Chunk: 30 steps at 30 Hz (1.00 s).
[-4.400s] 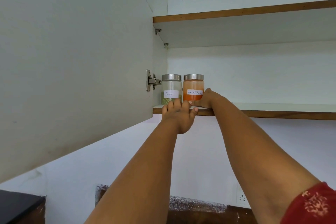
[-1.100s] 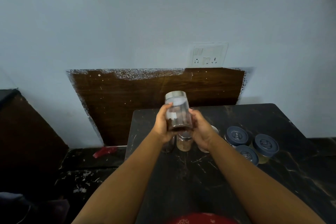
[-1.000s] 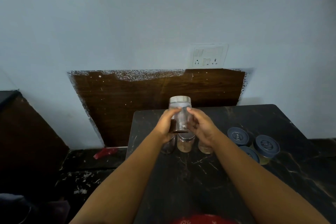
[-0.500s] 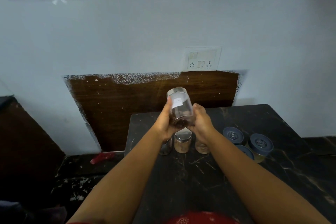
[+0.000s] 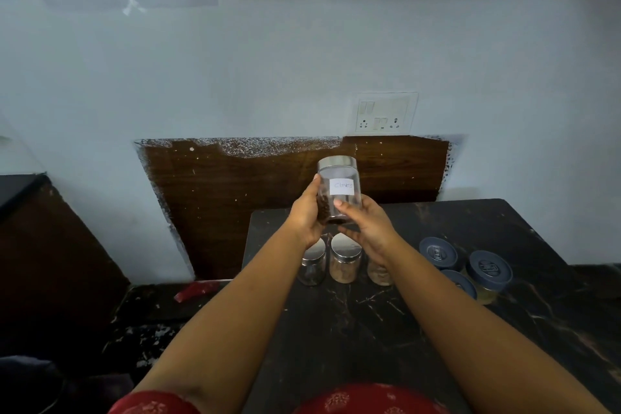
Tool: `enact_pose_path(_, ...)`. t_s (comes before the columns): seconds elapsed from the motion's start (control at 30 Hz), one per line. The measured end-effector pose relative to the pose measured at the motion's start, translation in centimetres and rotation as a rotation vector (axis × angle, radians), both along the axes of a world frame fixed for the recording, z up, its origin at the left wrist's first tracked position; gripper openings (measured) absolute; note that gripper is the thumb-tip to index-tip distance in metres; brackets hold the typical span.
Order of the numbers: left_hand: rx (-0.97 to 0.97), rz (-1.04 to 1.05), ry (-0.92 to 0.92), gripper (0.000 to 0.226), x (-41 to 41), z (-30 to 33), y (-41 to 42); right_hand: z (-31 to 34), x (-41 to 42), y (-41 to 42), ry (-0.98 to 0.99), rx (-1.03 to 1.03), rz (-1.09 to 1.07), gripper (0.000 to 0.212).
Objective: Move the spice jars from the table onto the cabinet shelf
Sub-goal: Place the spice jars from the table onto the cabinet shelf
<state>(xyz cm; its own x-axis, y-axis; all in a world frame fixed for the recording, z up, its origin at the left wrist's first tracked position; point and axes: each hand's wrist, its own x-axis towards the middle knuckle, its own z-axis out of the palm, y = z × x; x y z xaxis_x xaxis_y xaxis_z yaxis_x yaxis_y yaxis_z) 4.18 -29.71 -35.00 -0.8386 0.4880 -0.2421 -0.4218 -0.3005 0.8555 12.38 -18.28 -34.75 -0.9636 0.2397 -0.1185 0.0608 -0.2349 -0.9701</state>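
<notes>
**A home kitchen corner**

Small glass spice jars with shiny metal lids (image 5: pixel 342 260) and blue-lidded round tubs (image 5: pixel 490 267) stand on a dark marble-look bench (image 5: pixel 369 329). A white wall plug socket (image 5: pixel 385 112) sits above a brown wooden back panel (image 5: pixel 235 191).

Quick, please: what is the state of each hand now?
Left hand: grips the clear glass jar with steel lid labelled cloves.
Right hand: grips the same jar.

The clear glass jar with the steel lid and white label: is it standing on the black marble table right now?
No, the clear glass jar is held above the black marble table by the left hand and right hand.
</notes>
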Motion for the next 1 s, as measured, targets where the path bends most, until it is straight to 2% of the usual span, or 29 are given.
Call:
enact_pose_path(0.33,0.002,0.019,0.057,0.051,0.1,1.0,-0.4,0.2,-0.7,-0.2,0.0,0.031,-0.015,0.062)
enact_pose_path(0.47,-0.103,0.06,0.14,0.051,0.1,1.8,0.0,0.8,-1.5,-0.5,-0.05,0.269,-0.017,0.078)
enact_pose_path(0.57,-0.17,0.098,0.251,0.052,0.1,3.6,0.3,2.4,-2.1,-0.2,-0.028,0.366,-0.033,0.079)
enact_pose_path(0.7,-0.179,0.236,0.447,0.045,-0.3,8.2,0.7,7.1,-3.5,0.5,0.093,0.598,-0.112,0.089)
enact_pose_path(0.83,-0.116,0.368,0.7,0.03,-1.6,16.5,1.1,15.7,-5.3,0.8,0.307,0.756,-0.297,0.099)
enact_pose_path(0.93,-0.114,0.399,0.882,0.036,-2.3,21.6,1.8,21.8,-6.8,0.9,0.467,0.702,-0.4,0.093)
enact_pose_path(1.0,-0.096,0.408,0.94,0.039,-2.8,25.1,2.1,25.6,-8.1,0.8,0.524,0.659,-0.405,0.087)
